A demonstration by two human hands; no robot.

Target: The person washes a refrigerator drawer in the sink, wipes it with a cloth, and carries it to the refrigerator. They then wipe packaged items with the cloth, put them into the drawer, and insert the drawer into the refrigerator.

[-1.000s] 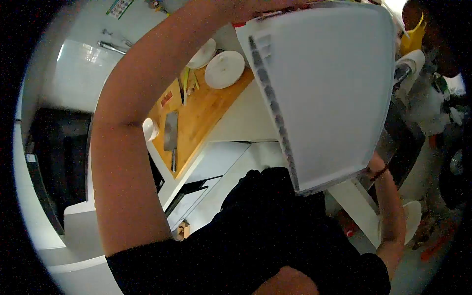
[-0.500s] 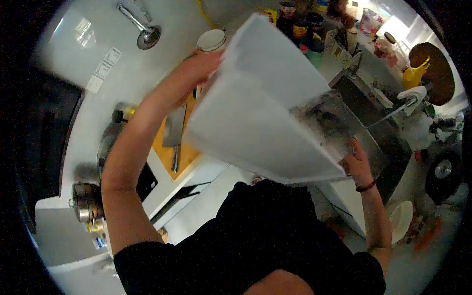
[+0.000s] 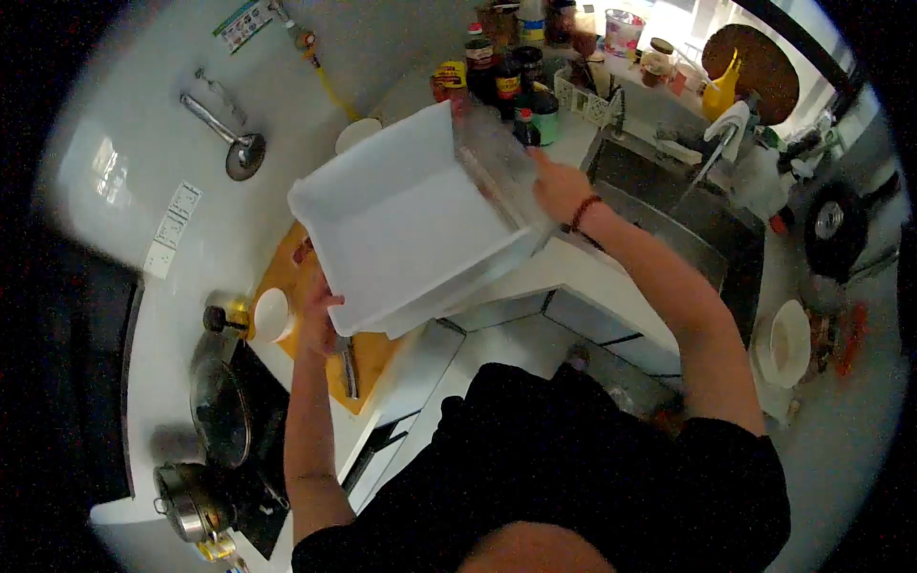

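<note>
Tilted over the counter is a large rectangular white plastic bin (image 3: pixel 401 239), its open inside facing me. A see-through plastic side (image 3: pixel 501 167) runs along its right. My left hand (image 3: pixel 320 310) is closed on the bin's near left corner, thumb over the rim. At the right edge, my right hand (image 3: pixel 562 191) grips the see-through side; some of its fingers are hidden. Beneath the bin lies a wooden cutting board (image 3: pixel 368 382) with a knife, whose handle (image 3: pixel 350 368) shows beside my left hand. A white bowl (image 3: pixel 273 315) is on the board's left.
A sink (image 3: pixel 640 181) with a faucet (image 3: pixel 712 158) is on the right. Sauce bottles (image 3: pixel 506 86) stand behind the bin. Left are a stove with a lidded pan (image 3: pixel 220 411) and a steel pot (image 3: pixel 191 501). A ladle (image 3: pixel 244 153) hangs on the wall.
The bin has turned and moved left and down, so its inside now shows. My right hand has risen to its far right side; my left hand has come down to the near left corner.
</note>
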